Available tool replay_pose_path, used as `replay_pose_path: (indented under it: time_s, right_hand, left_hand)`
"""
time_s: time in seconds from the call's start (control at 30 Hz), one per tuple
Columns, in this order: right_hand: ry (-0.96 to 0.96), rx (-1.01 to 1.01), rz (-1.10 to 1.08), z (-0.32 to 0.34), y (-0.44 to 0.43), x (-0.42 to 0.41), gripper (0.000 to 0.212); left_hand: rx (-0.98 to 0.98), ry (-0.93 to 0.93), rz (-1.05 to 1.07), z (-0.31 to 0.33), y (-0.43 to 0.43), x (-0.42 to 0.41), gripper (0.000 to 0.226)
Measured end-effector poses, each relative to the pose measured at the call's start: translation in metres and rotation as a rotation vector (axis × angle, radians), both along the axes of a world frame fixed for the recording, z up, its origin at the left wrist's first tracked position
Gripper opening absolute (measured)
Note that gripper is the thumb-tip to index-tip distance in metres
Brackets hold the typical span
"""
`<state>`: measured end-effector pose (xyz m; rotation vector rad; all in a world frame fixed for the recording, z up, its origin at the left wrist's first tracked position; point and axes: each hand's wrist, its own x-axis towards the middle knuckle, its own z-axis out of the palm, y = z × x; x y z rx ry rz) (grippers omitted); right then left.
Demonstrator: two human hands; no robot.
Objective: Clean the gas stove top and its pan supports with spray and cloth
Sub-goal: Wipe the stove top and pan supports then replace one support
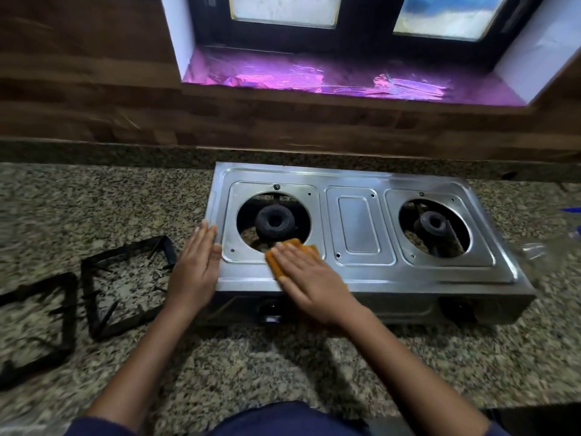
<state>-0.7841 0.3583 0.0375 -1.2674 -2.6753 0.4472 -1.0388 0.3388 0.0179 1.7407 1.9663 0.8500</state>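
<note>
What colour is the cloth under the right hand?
Orange-brown: the cloth, seen in the head view, lies flat under the right hand on the stove top.

Both forearms are bare from wrist to above the elbow; no watch, bracelet or ring shows on either one. The left hand (196,265) has slim, straight fingers with short, pale nails, plainest on the thumb at its right side; the right hand (309,283) is broader in view, its knuckles and tendons showing faintly across the back, its nails likewise short and unpainted. At the near edge a dark navy-blue garment (283,418) fills the middle of the view; the same blue cloth shows at the near left corner and near right, where the upper arms begin, as short sleeves; its weave is too blurred to tell.
</note>
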Motion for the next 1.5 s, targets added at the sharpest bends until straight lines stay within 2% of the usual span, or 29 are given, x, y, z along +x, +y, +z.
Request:
replay_pose_path:
  time_s: [0.13,0.2,0.27,0.33,0.4,0.43,0.53,0.63,0.8,0.93,1.03,1.17,1.33,1.5]
  right_hand:
    - [-0.073,-0.028,-0.065,0.009,0.004,0.047,0.063]
    - [-0.116,-0.024,-0.034,0.01,0.006,0.045,0.063]
    - [-0.142,-0.015,0.029,0.01,0.009,0.034,0.062]
    - [-0.155,0.002,0.117,0.007,0.011,0.014,0.061]
    - [-0.147,0.016,0.194,0.005,0.012,-0.019,0.062]
    - [-0.135,0.024,0.22,0.005,0.012,-0.039,0.062]
    - [-0.073,0.07,0.253,0.002,0.015,-0.103,0.063]
    - [-0.001,0.042,0.135,0.0,0.025,-0.153,0.066]
    - [0.019,-0.008,-0.185,-0.002,0.097,-0.195,0.06]
    - [-0.046,-0.028,-0.266,-0.001,0.17,-0.207,0.063]
    - [-0.091,-0.028,-0.271,0.001,0.19,-0.21,0.064]
    - [-0.06,0.001,-0.219,0.0,0.145,-0.197,0.065]
    - [0.003,0.032,0.039,0.0,0.029,-0.171,0.069]
    - [0.025,0.057,0.198,-0.002,-0.003,-0.136,0.062]
  left_hand:
    - [0.021,-0.034,0.01,-0.001,-0.001,0.0,0.06]
    - [0.036,-0.106,0.013,-0.003,0.0,-0.002,0.065]
    - [0.054,-0.301,0.011,-0.004,0.002,-0.004,0.081]
    - [0.024,-0.636,0.04,-0.002,0.002,-0.007,0.093]
    - [0.014,-0.99,0.074,0.0,0.001,-0.008,0.089]
    - [0.032,-1.101,0.103,0.001,0.001,-0.008,0.083]
    - [0.08,-1.275,0.164,-0.001,0.002,-0.01,0.076]
    - [0.091,-1.416,0.202,-0.002,0.003,-0.012,0.079]
    - [0.078,-1.428,0.218,0.006,0.003,-0.009,0.089]
    - [0.048,-1.402,0.219,0.002,0.001,-0.012,0.093]
    - [0.028,-1.39,0.214,-0.003,0.0,-0.015,0.095]
    - [0.037,-1.435,0.218,-0.011,0.0,-0.025,0.096]
    - [0.084,-1.487,0.268,-0.014,0.008,-0.051,0.095]
    - [0.059,-1.364,0.253,0.006,0.027,-0.052,0.09]
